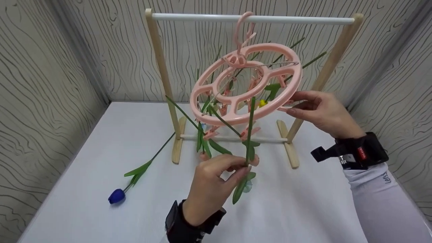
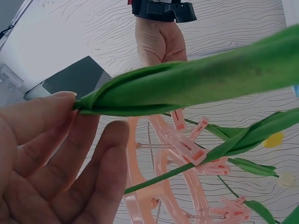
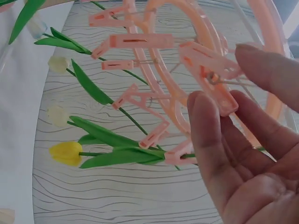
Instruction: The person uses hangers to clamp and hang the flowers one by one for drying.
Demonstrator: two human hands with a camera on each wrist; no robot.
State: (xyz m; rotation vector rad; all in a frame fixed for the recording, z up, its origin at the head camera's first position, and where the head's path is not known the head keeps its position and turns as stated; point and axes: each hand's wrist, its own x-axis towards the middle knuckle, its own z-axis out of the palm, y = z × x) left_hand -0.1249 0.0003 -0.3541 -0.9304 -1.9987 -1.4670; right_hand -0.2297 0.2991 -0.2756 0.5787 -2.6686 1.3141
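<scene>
My left hand [image 1: 211,180] pinches the green stem of an artificial tulip [image 1: 239,190] between thumb and fingers. Its pale bluish flower hangs below the hand, while the stem points up in front of a pink round clip hanger [image 1: 233,120]. At the hanger's right edge, my right hand [image 1: 324,113] pinches a pink clothespin [image 3: 198,58] between thumb and fingers. Whether that clothespin's mouth is open is unclear. Several tulips dangle from other clips, among them a yellow tulip [image 3: 65,154] and whitish ones. The hanger tilts down toward the front.
A wooden rack [image 1: 158,64] carries the hanger by its hook on a white rod [image 1: 195,17]. One dark blue tulip [image 1: 116,196] lies on the white table [image 1: 84,168], left of the rack, its stem reaching the rack's left foot [image 1: 178,148]. Patterned panels stand behind and at the sides.
</scene>
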